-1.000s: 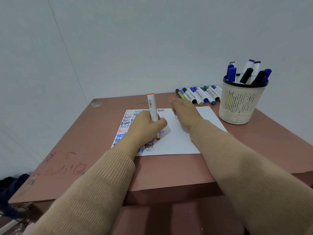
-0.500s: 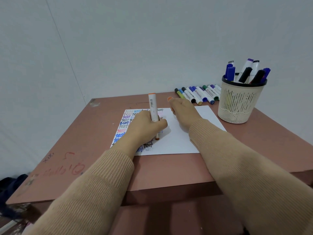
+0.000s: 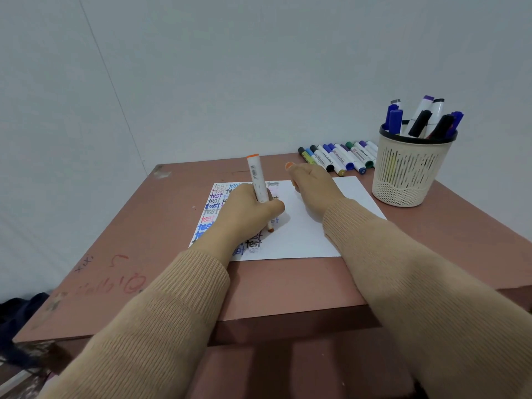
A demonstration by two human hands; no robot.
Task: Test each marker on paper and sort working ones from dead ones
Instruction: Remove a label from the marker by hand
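**A:** Where is the marker being tested?

**B:** The orange marker is in the left hand, over the middle of the paper. The fingers and thumb are curled round its lower barrel. It stands nearly upright, with its orange back end leaning a little toward 11 o'clock. Its nib meets the sheet at the hand's 5 o'clock.

**A:** And the other hand?

**B:** The right hand rests on the paper's far half, at 1 o'clock from the left hand and just beside it. Its fingers are curled in, and an orange cap pokes out at the hand's far end, so it is holding that cap.

**A:** What is on the sheet?

**B:** Columns of the word "test" in many colours fill its left part, from 9 to 11 o'clock, and the left hand partly hides them. The right part is blank white.

**A:** Where are the rest of the markers?

**B:** A row of markers lies side by side on the table, at 1 o'clock from the paper along the far edge. A pale slotted basket stands at 2 o'clock, touching the right end of that row. It holds several markers upright, with blue, black and purple caps. Red scribbles mark the tabletop at 8 o'clock.
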